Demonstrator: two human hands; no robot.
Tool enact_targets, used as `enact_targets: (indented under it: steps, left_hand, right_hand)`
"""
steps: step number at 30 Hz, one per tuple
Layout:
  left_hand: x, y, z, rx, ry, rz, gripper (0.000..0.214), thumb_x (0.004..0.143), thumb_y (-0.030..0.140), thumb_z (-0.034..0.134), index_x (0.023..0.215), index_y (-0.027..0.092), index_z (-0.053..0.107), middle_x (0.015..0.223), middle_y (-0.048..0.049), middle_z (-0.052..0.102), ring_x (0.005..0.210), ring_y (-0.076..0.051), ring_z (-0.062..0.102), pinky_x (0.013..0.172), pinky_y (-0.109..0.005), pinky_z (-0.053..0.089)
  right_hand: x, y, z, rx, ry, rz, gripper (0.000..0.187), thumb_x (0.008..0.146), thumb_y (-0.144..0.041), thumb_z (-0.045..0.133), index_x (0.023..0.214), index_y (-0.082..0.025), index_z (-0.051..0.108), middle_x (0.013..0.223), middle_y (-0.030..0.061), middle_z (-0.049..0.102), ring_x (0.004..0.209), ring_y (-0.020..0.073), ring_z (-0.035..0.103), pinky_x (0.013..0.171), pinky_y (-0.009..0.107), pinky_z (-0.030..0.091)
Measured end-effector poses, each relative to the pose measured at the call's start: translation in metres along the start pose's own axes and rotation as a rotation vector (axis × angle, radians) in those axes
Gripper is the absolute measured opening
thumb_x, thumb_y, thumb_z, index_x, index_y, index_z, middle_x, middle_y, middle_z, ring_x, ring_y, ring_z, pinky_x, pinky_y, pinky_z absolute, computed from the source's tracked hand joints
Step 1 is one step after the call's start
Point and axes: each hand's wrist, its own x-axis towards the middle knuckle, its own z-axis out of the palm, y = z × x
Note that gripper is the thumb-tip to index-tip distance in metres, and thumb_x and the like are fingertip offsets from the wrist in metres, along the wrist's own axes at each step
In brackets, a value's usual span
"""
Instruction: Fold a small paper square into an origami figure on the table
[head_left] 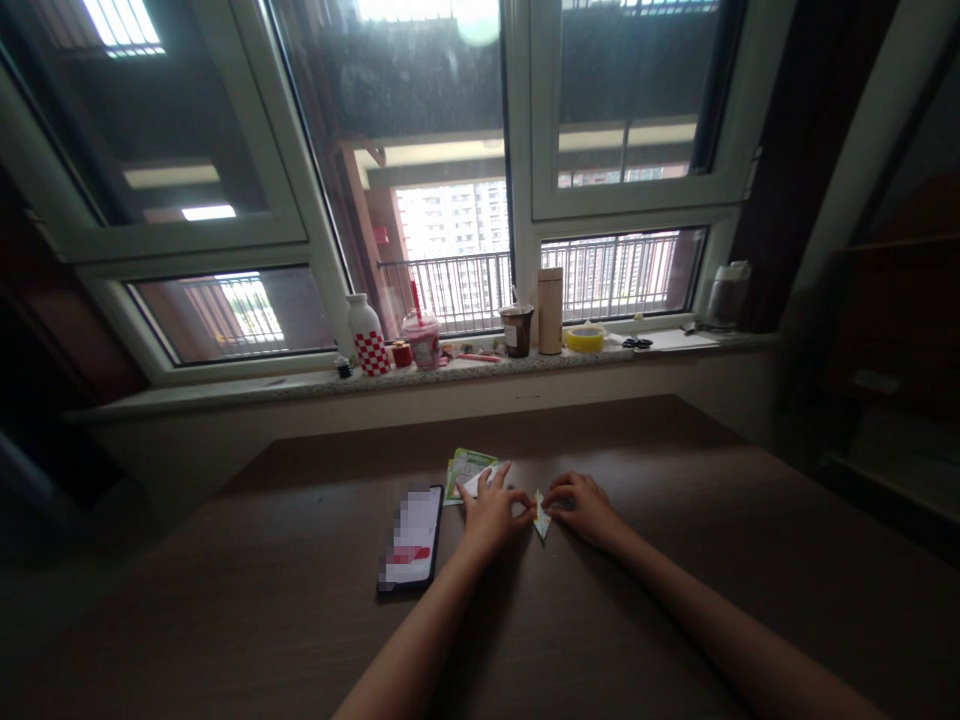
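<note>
A small folded piece of paper (541,522), pointed at its near end, lies on the brown table between my two hands. My left hand (493,510) pinches its left side between thumb and forefinger, the other fingers spread. From the right, my right hand (583,508) closes its fingertips on the paper's other side. Green-and-white printed papers (472,462) lie beyond my left hand, partly covered by its fingers. A phone (412,540) with a lit, partly blurred screen rests left of my left forearm.
Beyond the table (300,520), a windowsill (480,372) holds a checkered bottle (370,340), a pink drink cup (422,342), a brown drink cup (517,332), a tan flask (550,312), yellow tape (585,341) and black scissors (637,343).
</note>
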Motion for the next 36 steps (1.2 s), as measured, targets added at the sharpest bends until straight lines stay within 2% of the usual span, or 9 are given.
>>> enact_targets:
  steps: [12, 22, 36]
  left_hand:
    - [-0.004, 0.001, -0.007, 0.019, -0.071, 0.014, 0.027, 0.08, 0.056, 0.061, 0.1, 0.04, 0.071, 0.155, 0.0006, 0.031, 0.143, -0.036, 0.018, 0.104, -0.074, -0.002]
    - [-0.006, -0.005, -0.008, -0.013, -0.094, 0.05, 0.039, 0.071, 0.063, 0.066, 0.105, 0.044, 0.069, 0.155, -0.002, 0.03, 0.142, -0.036, 0.022, 0.104, -0.074, -0.005]
    - [-0.01, -0.007, -0.012, 0.006, -0.181, 0.083, 0.061, 0.063, 0.072, 0.067, 0.118, 0.046, 0.061, 0.158, -0.0032, 0.023, 0.144, -0.037, 0.018, 0.104, -0.073, -0.006]
  right_hand:
    - [0.0, 0.002, 0.002, 0.002, 0.004, 0.001, 0.014, 0.077, -0.03, 0.068, 0.088, -0.033, 0.076, 0.111, 0.0026, 0.063, 0.111, 0.0229, 0.051, 0.098, 0.036, 0.036]
    - [-0.001, -0.001, -0.002, 0.001, 0.002, 0.006, 0.014, 0.076, -0.03, 0.068, 0.088, -0.032, 0.076, 0.111, 0.0029, 0.062, 0.111, 0.0235, 0.05, 0.1, 0.038, 0.036]
    - [-0.002, -0.001, -0.001, -0.005, 0.008, -0.012, 0.014, 0.077, -0.032, 0.067, 0.089, -0.033, 0.076, 0.11, 0.0024, 0.062, 0.11, 0.023, 0.051, 0.099, 0.037, 0.036]
